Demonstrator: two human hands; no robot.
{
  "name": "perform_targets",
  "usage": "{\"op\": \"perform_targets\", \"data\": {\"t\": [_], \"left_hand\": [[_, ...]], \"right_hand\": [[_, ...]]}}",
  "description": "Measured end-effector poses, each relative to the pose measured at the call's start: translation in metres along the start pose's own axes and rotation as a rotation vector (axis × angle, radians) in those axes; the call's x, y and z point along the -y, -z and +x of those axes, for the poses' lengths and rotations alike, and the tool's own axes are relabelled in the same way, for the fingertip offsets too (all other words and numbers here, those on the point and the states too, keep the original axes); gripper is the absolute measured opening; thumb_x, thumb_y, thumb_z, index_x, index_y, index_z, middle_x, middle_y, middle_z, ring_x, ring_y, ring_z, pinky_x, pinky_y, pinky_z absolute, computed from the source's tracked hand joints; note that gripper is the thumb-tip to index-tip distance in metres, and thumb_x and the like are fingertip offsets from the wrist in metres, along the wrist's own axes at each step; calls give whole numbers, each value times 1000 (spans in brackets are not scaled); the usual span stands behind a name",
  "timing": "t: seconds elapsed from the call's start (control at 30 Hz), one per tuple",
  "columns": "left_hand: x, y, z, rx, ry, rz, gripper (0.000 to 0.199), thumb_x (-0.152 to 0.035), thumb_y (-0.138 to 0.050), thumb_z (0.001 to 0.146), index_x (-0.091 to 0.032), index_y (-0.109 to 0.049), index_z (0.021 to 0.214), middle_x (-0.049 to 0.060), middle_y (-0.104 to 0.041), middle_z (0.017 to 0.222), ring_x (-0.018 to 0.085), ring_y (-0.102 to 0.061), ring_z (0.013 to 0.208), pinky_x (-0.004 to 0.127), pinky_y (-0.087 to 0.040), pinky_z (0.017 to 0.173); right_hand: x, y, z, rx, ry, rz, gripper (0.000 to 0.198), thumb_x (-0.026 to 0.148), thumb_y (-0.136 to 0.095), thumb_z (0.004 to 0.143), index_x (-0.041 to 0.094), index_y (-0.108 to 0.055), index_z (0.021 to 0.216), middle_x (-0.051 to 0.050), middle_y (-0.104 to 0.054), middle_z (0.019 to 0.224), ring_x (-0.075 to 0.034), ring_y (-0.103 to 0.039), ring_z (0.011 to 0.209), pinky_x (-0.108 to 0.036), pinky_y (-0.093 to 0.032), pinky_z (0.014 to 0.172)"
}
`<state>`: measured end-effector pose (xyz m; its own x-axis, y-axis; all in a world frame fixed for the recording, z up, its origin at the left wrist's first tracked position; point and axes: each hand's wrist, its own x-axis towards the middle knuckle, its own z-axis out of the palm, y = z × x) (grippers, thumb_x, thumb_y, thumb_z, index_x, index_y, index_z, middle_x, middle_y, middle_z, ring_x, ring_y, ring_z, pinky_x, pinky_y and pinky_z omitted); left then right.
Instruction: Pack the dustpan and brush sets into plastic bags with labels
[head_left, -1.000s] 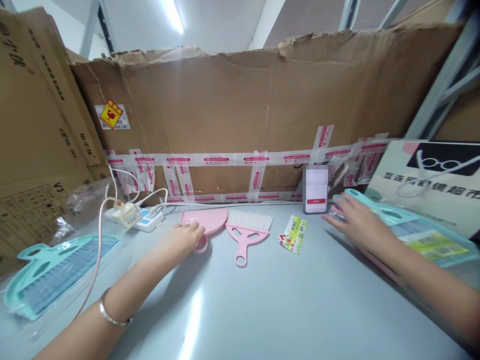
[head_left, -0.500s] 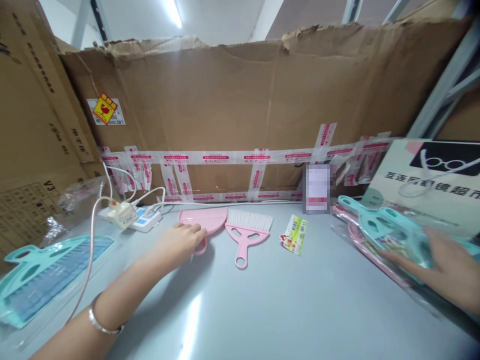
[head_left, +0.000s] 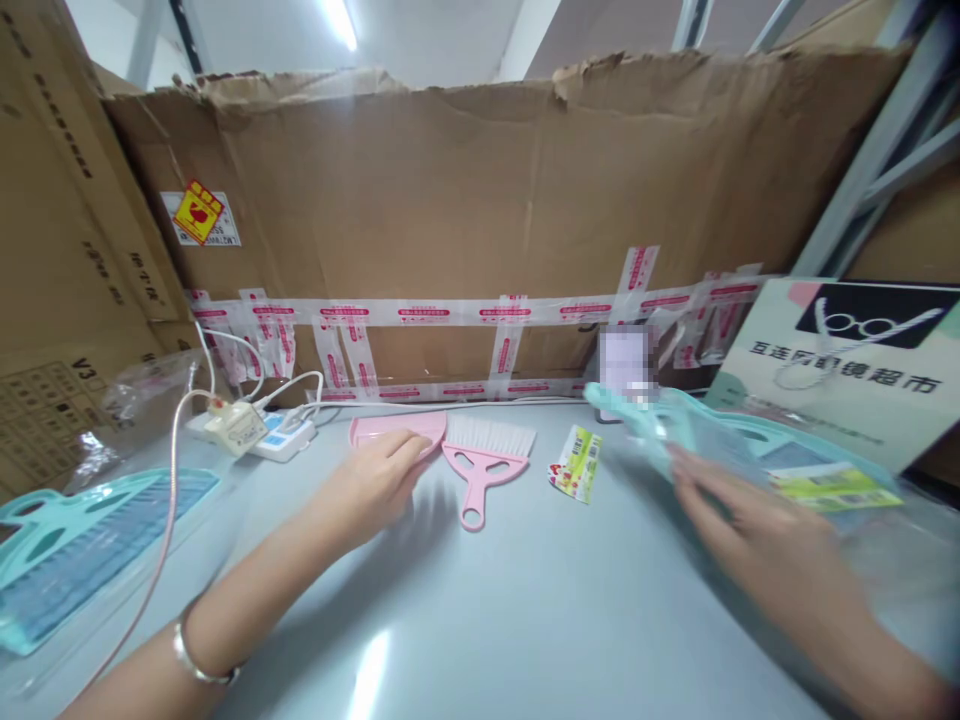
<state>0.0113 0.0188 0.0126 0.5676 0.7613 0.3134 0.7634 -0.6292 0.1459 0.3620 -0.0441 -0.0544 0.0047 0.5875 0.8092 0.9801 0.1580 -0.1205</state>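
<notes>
My left hand (head_left: pixel 382 475) has its curled fingers on a pink dustpan (head_left: pixel 366 428), covering its handle. Right of the dustpan lies a pink hand brush (head_left: pixel 478 477) with white bristles, its ring-ended handle towards me. A green and yellow label card (head_left: pixel 576 463) rests on the table farther right. My right hand (head_left: pixel 757 520), blurred by motion, grips a turquoise dustpan and brush set (head_left: pixel 795 435) in a clear bag, raised over the table. Another bagged turquoise dustpan and brush set (head_left: pixel 105 545) lies at the left.
A large taped cardboard box (head_left: pixel 450 200) walls off the back. Plugs and a power strip (head_left: pixel 281 437) stand at the back left, with a cable (head_left: pixel 171 500) running forward. A blurred-out phone-like object (head_left: pixel 624 358) leans on the box. A printed shopping bag (head_left: pixel 840 365) stands at the right.
My right hand has lifted the bagged turquoise set off the pile at the right and moved it leftward. My left hand stays at the pink dustpan, fingers shifted slightly right. The view has shifted slightly.
</notes>
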Motion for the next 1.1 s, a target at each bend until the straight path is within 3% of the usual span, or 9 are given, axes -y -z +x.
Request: {"op": "perform_targets", "data": {"t": [0.1,0.23,0.3,0.4,0.47,0.6,0.77,1.0,1.1], "left_hand": [[-18,-11,-1,80,148,-588,32,-36,-43,86,-18,-56,108,9,-63,102,19,-62,80,35,-50,73],[-37,-29,0,168,491,-1394,42,-46,-53,79,-15,-54,107,12,-64,100,20,-64,84,33,-53,73],[-39,-36,0,94,617,-1584,38,-46,-56,78,-14,-55,99,12,-64,101,19,-64,83,33,-53,75],[-34,-42,1,10,696,-1618,30,-36,-62,75,-16,-55,96,10,-65,100,19,-65,81,31,-55,69],[-30,-42,3,-66,677,-1582,33,-31,-65,72,-19,-54,101,8,-64,103,19,-65,81,29,-55,64],[-22,-38,6,-158,617,-1499,34,-32,-63,73,-18,-54,102,7,-67,92,17,-64,77,29,-53,65],[-16,-38,6,-223,579,-1438,23,-30,-66,69,-16,-58,85,4,-66,77,14,-62,69,27,-50,69],[-15,-25,7,-322,459,-1447,20,-30,-62,74,-17,-57,88,1,-61,75,13,-60,75,26,-48,71],[-16,-17,7,-315,412,-1454,20,-30,-59,76,-18,-55,91,3,-61,82,16,-61,79,31,-49,75]], "right_hand": [[66,-12,27,28,284,181,27,22,-42,87,19,-66,99,-7,-68,103,-22,-64,95,-37,-53,86],[116,-35,35,113,521,422,29,12,-39,87,12,-63,104,-9,-67,104,-18,-64,96,-30,-53,86],[129,-44,32,117,588,516,30,10,-39,86,9,-61,106,-12,-66,106,-17,-62,99,-29,-53,85],[134,-47,30,139,616,622,30,12,-43,86,12,-58,111,-10,-66,108,-17,-61,102,-31,-52,88],[128,-43,33,169,529,708,28,17,-46,86,16,-57,112,-8,-66,109,-17,-60,104,-35,-49,91],[104,-45,40,162,-26,773,19,27,-45,86,23,-57,101,-8,-61,110,-19,-53,110,-41,-41,97],[83,-74,38,421,-566,773,55,45,-56,73,18,-39,118,-17,-41,127,-28,-39,122,-49,-35,98],[80,-84,36,694,-597,942,77,55,-63,65,19,-32,126,-18,-43,129,-27,-40,123,-46,-35,99],[85,-72,42,614,-448,849,68,52,-66,63,21,-44,119,-15,-46,125,-29,-42,120,-50,-34,99]]}}
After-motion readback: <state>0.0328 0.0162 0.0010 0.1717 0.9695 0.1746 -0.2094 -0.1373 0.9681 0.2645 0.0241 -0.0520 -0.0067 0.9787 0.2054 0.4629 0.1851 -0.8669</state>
